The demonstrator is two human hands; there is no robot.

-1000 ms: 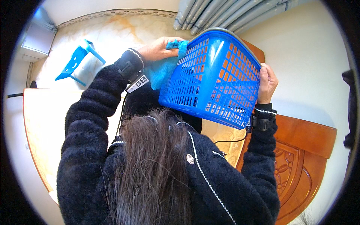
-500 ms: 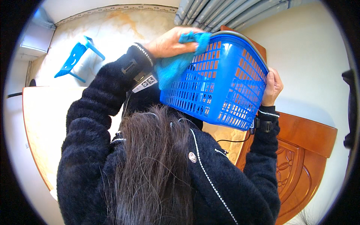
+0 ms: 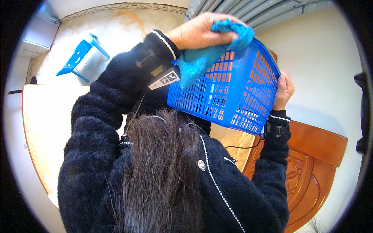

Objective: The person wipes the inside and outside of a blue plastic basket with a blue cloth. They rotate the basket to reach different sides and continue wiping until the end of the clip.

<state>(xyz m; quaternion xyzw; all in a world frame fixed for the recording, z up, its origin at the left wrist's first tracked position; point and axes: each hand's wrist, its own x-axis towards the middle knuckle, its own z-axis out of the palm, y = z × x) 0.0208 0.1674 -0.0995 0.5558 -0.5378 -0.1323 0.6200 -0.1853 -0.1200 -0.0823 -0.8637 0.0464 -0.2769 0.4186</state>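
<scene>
A blue plastic basket (image 3: 229, 91) with slotted walls is held up in front of my chest, tilted. My right hand (image 3: 283, 91) grips its right side near the rim, fingers closed. A bunched turquoise cloth (image 3: 200, 64) is in my left hand (image 3: 204, 33), pressed against the basket's upper far corner. Part of the cloth hangs down over the slotted side. The basket's grey handle (image 3: 268, 48) lies along the rim. Its inside is mostly hidden from me.
A carved reddish-brown wooden piece of furniture (image 3: 311, 155) stands at the right by a pale wall. To the left is a light-coloured tabletop (image 3: 46, 128). A small blue stool (image 3: 79, 56) stands on the marbled floor. Grey-blue curtains (image 3: 248, 11) hang at the far side.
My left hand has slid the cloth rightward and slightly up along the basket's rim to the corner. The right hand keeps its grip, and the basket has barely shifted.
</scene>
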